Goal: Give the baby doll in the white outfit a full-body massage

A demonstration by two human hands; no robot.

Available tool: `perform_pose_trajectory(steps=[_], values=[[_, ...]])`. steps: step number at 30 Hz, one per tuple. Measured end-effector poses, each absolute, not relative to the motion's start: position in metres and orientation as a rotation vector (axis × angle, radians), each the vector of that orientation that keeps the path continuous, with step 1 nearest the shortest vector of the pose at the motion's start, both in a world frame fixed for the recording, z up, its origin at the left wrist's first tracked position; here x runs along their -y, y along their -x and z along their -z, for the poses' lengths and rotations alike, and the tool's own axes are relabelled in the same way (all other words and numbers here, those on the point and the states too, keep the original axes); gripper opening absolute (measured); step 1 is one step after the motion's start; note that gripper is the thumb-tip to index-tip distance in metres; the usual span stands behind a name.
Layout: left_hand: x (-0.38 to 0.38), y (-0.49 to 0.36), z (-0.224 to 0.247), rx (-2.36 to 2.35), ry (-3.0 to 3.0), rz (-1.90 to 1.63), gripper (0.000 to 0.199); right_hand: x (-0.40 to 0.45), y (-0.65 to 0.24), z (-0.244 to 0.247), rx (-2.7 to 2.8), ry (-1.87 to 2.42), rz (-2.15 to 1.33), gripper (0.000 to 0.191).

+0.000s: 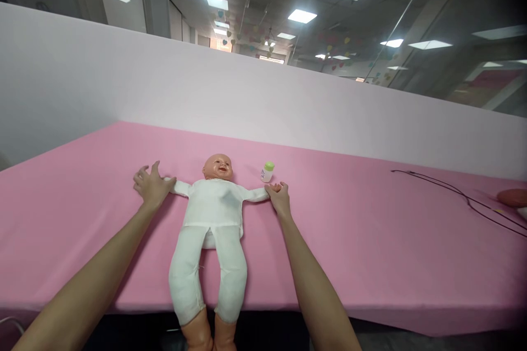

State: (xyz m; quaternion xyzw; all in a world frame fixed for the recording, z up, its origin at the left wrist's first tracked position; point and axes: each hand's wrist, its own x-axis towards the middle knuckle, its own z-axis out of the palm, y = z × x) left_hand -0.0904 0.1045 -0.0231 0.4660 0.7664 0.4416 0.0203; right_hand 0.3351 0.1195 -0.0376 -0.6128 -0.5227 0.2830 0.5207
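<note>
A baby doll (pixel 214 203) in a white cloth suit lies on its back on the pink-covered table (pixel 354 230), arms stretched out sideways and feet past the front edge. My left hand (pixel 153 186) is at the doll's hand on the left side, its fingers spread and its thumb against the sleeve end. On the other side my right hand (pixel 280 198) has its fingers closed round the doll's other hand at the cuff. Just beyond my right hand a small bottle (pixel 267 172) with a green cap stands near the doll's head.
Thin black cables (pixel 444 185) run across the right part of the table towards a brownish object (pixel 513 197) at the right edge. A low white wall (pixel 263 98) rises behind the table, with glass above it.
</note>
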Motion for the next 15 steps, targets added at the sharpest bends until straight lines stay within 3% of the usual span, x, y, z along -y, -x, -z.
perform_pose_trajectory(steps=[3, 6, 9, 15], values=[[-0.099, 0.084, 0.012, -2.236, -1.933, -1.321, 0.048, -0.108, -0.329, 0.028, 1.210, 1.743, -0.536, 0.083], [-0.095, 0.080, 0.002, -1.708, -2.230, -1.028, 0.036, -0.098, -0.320, 0.017, 1.339, 1.853, -0.322, 0.067], [-0.093, 0.080, -0.004, -1.413, -2.232, -0.803, 0.039, -0.091, -0.314, 0.007, 1.525, 1.714, -0.164, 0.046], [-0.091, 0.089, -0.007, -1.174, -2.101, -0.774, 0.051, -0.079, -0.299, -0.003, 2.078, 1.264, -0.611, 0.040]])
